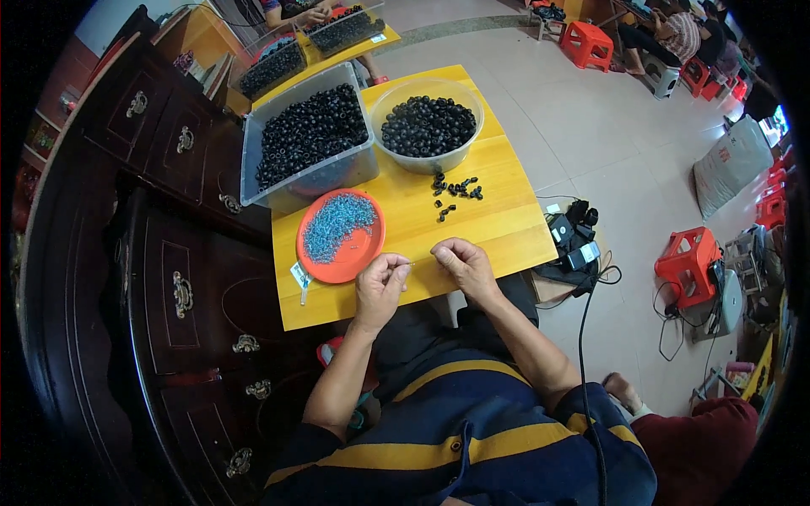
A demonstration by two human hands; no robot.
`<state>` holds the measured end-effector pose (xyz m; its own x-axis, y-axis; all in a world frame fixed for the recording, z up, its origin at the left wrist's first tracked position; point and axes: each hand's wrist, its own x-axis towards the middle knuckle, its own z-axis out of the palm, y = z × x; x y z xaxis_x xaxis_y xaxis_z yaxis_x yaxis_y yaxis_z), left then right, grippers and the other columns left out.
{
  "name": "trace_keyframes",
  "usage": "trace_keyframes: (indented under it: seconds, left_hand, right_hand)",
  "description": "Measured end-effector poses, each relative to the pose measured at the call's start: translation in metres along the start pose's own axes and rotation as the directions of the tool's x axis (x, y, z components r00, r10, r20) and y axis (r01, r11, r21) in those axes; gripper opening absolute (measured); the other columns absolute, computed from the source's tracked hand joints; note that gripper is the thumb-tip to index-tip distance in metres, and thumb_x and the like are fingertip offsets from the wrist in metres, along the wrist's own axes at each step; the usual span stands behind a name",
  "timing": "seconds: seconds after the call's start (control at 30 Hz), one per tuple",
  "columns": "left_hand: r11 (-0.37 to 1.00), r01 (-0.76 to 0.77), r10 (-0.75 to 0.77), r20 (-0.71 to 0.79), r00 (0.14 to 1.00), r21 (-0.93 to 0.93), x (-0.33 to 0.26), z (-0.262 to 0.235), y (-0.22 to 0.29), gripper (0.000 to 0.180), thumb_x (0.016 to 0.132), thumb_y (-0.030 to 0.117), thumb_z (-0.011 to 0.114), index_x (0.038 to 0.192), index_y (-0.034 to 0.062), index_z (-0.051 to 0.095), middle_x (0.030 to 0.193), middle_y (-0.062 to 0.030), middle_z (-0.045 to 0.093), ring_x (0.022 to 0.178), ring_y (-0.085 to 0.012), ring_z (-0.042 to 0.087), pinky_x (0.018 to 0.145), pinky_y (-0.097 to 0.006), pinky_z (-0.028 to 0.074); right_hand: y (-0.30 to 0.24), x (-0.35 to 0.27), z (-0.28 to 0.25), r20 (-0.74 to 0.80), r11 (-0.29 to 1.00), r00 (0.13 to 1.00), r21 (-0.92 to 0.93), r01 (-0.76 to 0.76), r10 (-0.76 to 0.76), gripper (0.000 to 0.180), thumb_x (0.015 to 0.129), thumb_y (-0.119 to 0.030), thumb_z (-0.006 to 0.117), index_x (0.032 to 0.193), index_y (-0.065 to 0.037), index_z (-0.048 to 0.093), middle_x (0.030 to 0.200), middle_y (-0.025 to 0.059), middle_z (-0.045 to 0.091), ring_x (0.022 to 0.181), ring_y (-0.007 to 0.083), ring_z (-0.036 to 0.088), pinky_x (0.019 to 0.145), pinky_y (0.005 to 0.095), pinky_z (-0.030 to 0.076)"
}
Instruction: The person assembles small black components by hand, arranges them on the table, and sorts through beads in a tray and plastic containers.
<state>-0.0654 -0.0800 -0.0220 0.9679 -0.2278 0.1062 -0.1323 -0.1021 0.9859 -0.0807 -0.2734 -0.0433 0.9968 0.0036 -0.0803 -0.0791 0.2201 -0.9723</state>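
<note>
One tiny piece (412,264) in left hand (381,285) beside red plate (363,255)

A red plastic plate (361,247) of tiny translucent blue pieces (331,228) sits on a yellow wooden table (504,211). Just right of the plate's near edge, the left hand (381,285) pinches a tiny slim piece (411,264); farther right, the right hand (467,266) has thumb and forefinger together, any content too small to tell. Behind the plate stands a rectangular translucent bin (325,179) of black ring-shaped parts (312,131); behind and right of it, a round clear tub (432,163) of similar parts. Loose black parts (460,187) lie right of the plate, and a dark wooden cabinet (219,282) stands left of it.
</note>
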Motion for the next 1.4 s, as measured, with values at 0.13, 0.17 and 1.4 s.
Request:
trace_keyframes:
  seconds: [0.13, 0.17, 1.4]
  left_hand:
    - [0.999, 0.039, -0.039, 0.038, 0.999, -0.008, 0.003, 0.002, -0.002, 0.012, 0.095, 0.007, 0.062, 0.104, -0.0008, 0.061, 0.088, 0.0001, 0.062, 0.067, -0.0038, 0.056, 0.059, -0.021, 0.049]
    - [0.999, 0.04, -0.04, 0.038, 0.998, -0.009, 0.004, 0.002, -0.002, 0.012, 0.095, 0.007, 0.062, 0.104, -0.0008, 0.061, 0.088, 0.0001, 0.062, 0.067, -0.0038, 0.056, 0.059, -0.021, 0.049]
    - [0.926, -0.174, 0.129, 0.15, 0.98, 0.336, 0.028, 0.02, 0.016, 0.008, 0.088, 0.003, 0.064, 0.095, -0.0008, 0.065, 0.087, -0.0125, 0.068, 0.073, -0.0221, 0.068, 0.064, -0.032, 0.054]
  right_hand:
    - [0.009, 0.0, -0.005, -0.005, 0.981, 0.995, -0.167, 0.097, -0.099, 0.026, 0.1, -0.026, 0.06, 0.112, -0.004, 0.067, 0.081, -0.0025, 0.059, 0.07, 0.0063, 0.053, 0.065, 0.0212, 0.046]
    - [0.01, 0.0, -0.006, 0.014, 0.979, 0.994, -0.173, 0.108, -0.108, 0.028, 0.101, -0.026, 0.058, 0.116, -0.004, 0.067, 0.081, -0.0021, 0.058, 0.071, 0.0064, 0.053, 0.066, 0.0215, 0.046]
    - [0.012, 0.005, -0.019, 0.131, 0.993, 0.991, 0.118, 0.022, -0.037, 0.019, 0.096, -0.011, 0.064, 0.113, -0.004, 0.061, 0.095, -0.0017, 0.063, 0.085, 0.0059, 0.058, 0.075, 0.0221, 0.049]
